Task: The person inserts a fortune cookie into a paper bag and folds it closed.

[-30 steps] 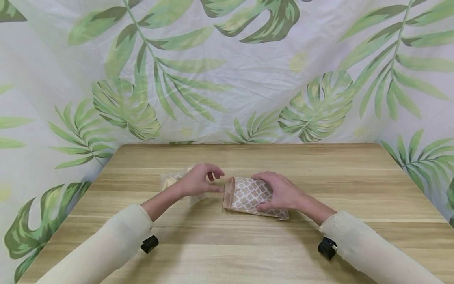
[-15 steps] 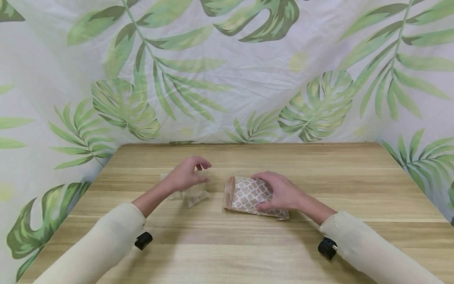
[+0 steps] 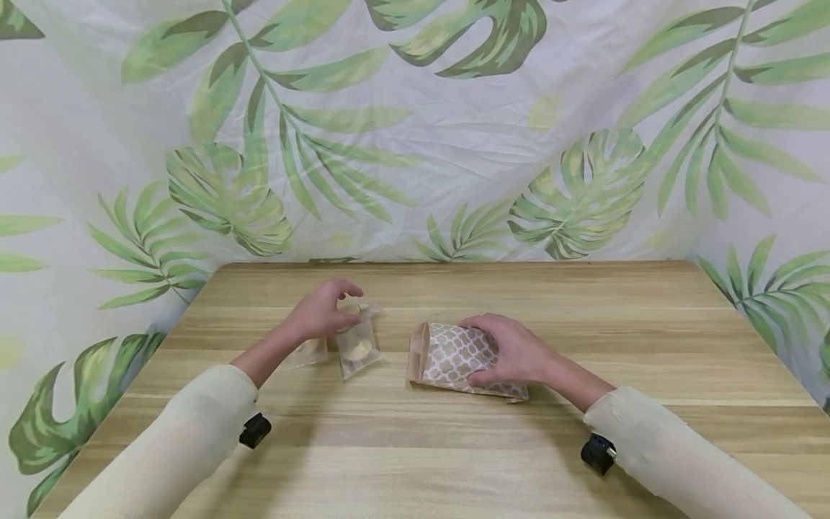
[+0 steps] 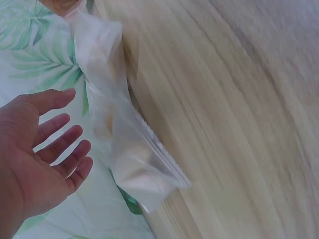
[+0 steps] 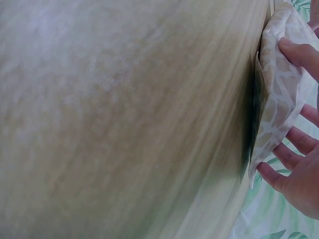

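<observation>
My left hand (image 3: 322,310) hovers at the left of the table, thumb and fingers apart with nothing between them. Just by its fingers lies a translucent plastic packet (image 3: 358,351) with pale round pieces inside. A second clear packet (image 3: 308,353) is partly hidden under that hand. In the left wrist view, my left hand's fingers are loosely spread beside a packet (image 4: 139,159) with a crimped end. My right hand (image 3: 515,349) grips a brown paper bag (image 3: 447,353) with a white lattice pattern, thumb on one side and fingers on the other. The bag's mouth faces left.
The wooden table (image 3: 415,476) reaches back to a hanging leaf-print cloth (image 3: 454,158). Black wrist cameras sit under the left sleeve (image 3: 188,425) and the right sleeve (image 3: 674,440).
My left hand has moved left and away from the bag's mouth, back over the plastic packets, uncovering more of the nearer one. My right hand and the paper bag have stayed put.
</observation>
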Demonstrator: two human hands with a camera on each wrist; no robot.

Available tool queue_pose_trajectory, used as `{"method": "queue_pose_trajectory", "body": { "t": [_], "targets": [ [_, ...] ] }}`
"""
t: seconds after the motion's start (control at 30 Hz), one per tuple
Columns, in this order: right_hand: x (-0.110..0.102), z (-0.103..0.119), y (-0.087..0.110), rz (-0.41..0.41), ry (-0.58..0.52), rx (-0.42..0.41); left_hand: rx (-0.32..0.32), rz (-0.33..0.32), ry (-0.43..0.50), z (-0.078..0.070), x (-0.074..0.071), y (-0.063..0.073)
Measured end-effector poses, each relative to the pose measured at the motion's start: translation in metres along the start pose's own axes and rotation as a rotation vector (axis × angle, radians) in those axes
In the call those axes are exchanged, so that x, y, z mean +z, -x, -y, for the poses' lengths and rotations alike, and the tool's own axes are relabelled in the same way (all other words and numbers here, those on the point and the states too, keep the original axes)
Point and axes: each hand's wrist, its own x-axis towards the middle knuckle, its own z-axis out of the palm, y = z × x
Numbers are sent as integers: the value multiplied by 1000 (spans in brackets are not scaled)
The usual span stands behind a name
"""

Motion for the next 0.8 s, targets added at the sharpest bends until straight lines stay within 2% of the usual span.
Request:
{"method": "queue_pose_trajectory", "body": {
  "t": [0.2, 0.5, 0.67, 0.8],
  "targets": [
    [1, 0, 0, 0, -4, 3, -18, 6, -69, 10, 0, 2],
    [1, 2, -1, 10, 5, 18, -35, 47, -167, 15, 2, -3],
    [-1, 3, 0, 9, 8, 17, -34, 84, -186, 14, -1, -5],
    [-1, 3, 0, 9, 11, 12, -17, 120, -168, 13, -3, -6]
  ]
}}
